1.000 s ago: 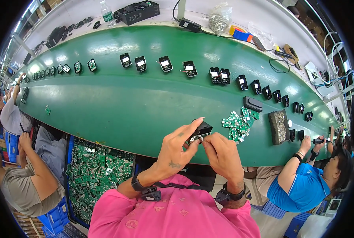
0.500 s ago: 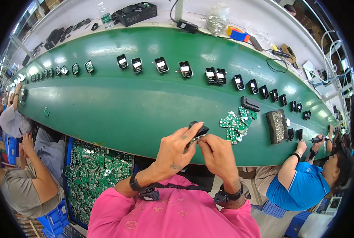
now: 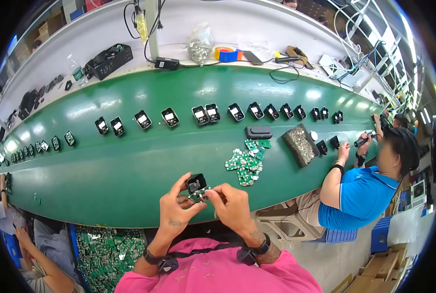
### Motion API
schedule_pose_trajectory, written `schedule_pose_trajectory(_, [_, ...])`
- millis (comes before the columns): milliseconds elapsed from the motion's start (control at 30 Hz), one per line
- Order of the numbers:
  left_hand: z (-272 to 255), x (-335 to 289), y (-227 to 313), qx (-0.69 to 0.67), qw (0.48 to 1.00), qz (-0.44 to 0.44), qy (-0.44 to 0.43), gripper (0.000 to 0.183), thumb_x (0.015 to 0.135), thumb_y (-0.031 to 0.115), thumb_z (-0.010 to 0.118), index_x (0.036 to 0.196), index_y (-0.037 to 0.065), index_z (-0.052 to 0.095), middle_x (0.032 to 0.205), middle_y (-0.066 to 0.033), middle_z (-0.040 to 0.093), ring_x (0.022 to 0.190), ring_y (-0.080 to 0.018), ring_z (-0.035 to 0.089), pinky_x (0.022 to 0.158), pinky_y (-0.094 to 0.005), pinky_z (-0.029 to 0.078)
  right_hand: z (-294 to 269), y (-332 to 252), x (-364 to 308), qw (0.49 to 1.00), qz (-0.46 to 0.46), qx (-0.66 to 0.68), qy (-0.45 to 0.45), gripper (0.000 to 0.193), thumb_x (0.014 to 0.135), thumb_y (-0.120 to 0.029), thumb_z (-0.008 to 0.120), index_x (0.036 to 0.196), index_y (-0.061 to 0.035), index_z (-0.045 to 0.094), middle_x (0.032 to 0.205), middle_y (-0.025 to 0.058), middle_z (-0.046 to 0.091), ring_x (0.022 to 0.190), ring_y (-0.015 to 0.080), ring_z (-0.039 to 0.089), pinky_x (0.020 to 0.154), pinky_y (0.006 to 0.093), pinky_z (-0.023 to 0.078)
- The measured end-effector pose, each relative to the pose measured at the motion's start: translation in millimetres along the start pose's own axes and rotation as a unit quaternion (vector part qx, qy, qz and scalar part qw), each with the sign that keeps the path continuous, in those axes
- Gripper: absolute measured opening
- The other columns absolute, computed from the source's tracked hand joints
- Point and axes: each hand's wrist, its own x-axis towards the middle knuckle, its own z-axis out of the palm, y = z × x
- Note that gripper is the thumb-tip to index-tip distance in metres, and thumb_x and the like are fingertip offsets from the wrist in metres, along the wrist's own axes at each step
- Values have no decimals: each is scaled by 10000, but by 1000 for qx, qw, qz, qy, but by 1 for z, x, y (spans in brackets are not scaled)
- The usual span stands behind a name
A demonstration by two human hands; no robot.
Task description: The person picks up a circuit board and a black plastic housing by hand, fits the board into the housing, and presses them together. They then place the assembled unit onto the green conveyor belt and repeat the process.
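My left hand (image 3: 176,207) grips a black plastic housing (image 3: 195,179) above the near edge of the green bench. Its hollow inside faces up and shows some metal parts. A small green circuit board (image 3: 199,195) is at the housing's near side, with my right hand (image 3: 233,205) pinching its right end between thumb and finger. Whether the board is joined to the housing by wires, I cannot tell. To the right of my hands lies a loose pile of green circuit boards (image 3: 246,166), and behind it a closed black case (image 3: 258,132).
Black housings (image 3: 170,117) stand in a long row across the green bench (image 3: 125,180). A block-shaped tray of small metal parts (image 3: 301,146) sits at right. A co-worker in blue (image 3: 359,195) holds a power screwdriver there. A bin of circuit boards (image 3: 110,251) is below at left.
My view has swung to the right. The housing has been tipped so its hollow inside shows, and the circuit board in my right fingers is now plainly visible beside it.
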Motion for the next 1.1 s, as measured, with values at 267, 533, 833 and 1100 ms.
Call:
schedule_pose_trajectory(267, [-1, 3, -19, 7, 999, 38, -5, 790, 717, -9, 841, 1410, -17, 460, 1212, -163, 615, 992, -201, 679, 837, -318, 595, 13, 6, 0, 987, 14, 143, -73, 164, 924, -107, 679, 1012, 30, 664, 800, 71, 635, 720, 121, 592, 645, 300, 485])
schedule_pose_trajectory(533, [16, 5, -14, -24, 997, 24, -70, 861, 653, -54, 829, 1413, 9, 428, 1197, -116, 588, 1040, -195, 641, 860, -313, 588, 0, 17, -1, 980, 88, 160, -84, 207, 970, -179, 593, 962, 24, 630, 761, 107, 619, 670, 149, 537, 634, 331, 458])
schedule_pose_trajectory(833, [8, 9, -20, -65, 996, 26, -62, 725, 719, -58, 742, 1387, 21, 471, 1212, -106, 584, 1109, -189, 606, 941, -321, 544, -1, 10, 4, 976, 61, 168, -126, 248, 967, -207, 605, 941, 36, 646, 746, 141, 660, 599, 177, 624, 568, 344, 489])
schedule_pose_trajectory(1100, [-2, 7, -50, 19, 993, 113, 38, 569, 832, -95, 645, 1374, 33, 530, 1220, -99, 616, 1036, -166, 656, 897, -292, 548, 2, -6, 0, 975, 125, 120, -139, 235, 971, -202, 639, 888, 13, 688, 666, 77, 690, 493, 113, 590, 475, 281, 459])
